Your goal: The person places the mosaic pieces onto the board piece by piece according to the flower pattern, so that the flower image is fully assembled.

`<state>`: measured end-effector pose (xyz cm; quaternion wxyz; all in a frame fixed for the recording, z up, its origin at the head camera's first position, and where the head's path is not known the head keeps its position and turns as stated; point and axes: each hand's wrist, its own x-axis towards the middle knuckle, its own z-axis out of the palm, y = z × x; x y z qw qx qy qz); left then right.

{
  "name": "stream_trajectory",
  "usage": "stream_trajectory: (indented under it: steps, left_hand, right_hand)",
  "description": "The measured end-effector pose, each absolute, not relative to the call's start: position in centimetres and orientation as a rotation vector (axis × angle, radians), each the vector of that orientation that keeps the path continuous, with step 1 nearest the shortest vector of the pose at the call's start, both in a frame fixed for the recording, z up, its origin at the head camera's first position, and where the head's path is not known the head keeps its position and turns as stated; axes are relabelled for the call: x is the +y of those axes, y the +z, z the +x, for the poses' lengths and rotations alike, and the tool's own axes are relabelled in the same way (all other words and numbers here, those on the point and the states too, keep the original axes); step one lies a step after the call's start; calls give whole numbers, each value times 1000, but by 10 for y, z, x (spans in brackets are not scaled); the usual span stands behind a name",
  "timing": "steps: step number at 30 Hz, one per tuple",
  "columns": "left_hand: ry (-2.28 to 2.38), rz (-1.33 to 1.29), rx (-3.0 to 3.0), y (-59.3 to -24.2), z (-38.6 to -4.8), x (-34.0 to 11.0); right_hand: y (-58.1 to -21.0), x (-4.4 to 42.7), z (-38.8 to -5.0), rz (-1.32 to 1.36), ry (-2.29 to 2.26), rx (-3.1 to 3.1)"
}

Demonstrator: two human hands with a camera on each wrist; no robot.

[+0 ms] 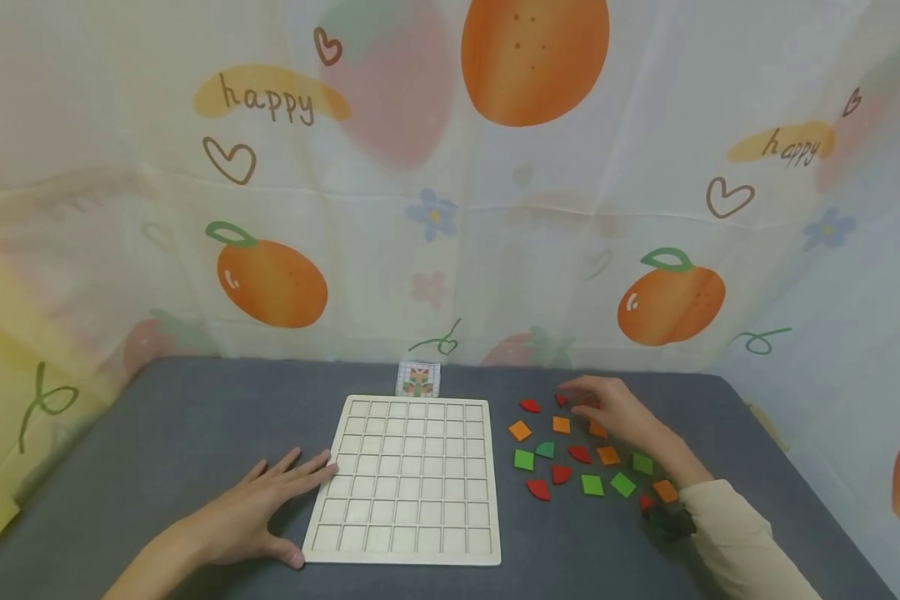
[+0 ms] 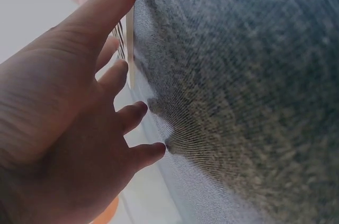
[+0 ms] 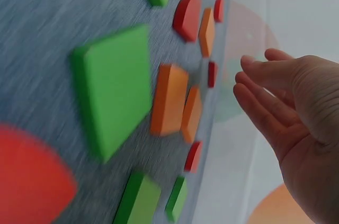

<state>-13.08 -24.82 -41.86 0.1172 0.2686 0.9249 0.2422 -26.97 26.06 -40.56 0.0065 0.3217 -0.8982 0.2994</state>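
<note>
A pale board (image 1: 402,481) marked with a grid of square cells lies on the grey table. My left hand (image 1: 251,508) is spread flat at its left side, with a fingertip and the thumb touching the edge. To the right of the board are scattered flat pieces: orange squares (image 1: 520,430), green squares (image 1: 592,485), red rounded wedges (image 1: 537,489) and a teal-green wedge (image 1: 544,450). Over the far pieces hovers my right hand (image 1: 607,408), its fingers lightly bent and nothing visible between them. In the right wrist view that hand (image 3: 296,113) is raised above the table.
A small card (image 1: 418,380) with a coloured grid picture lies behind the board's far edge. Beyond the table (image 1: 217,417) hangs a white curtain (image 1: 495,250) printed with fruit. Several pieces, including an orange square (image 1: 664,492), lie close to the right sleeve (image 1: 742,533).
</note>
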Motion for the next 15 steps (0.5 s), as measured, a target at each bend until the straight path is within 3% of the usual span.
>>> stream_trajectory:
  steps: [15]
  left_hand:
    - [678, 820, 2736, -419, -128, -246]
  right_hand:
    - [-409, 221, -288, 1068, 884, -2878]
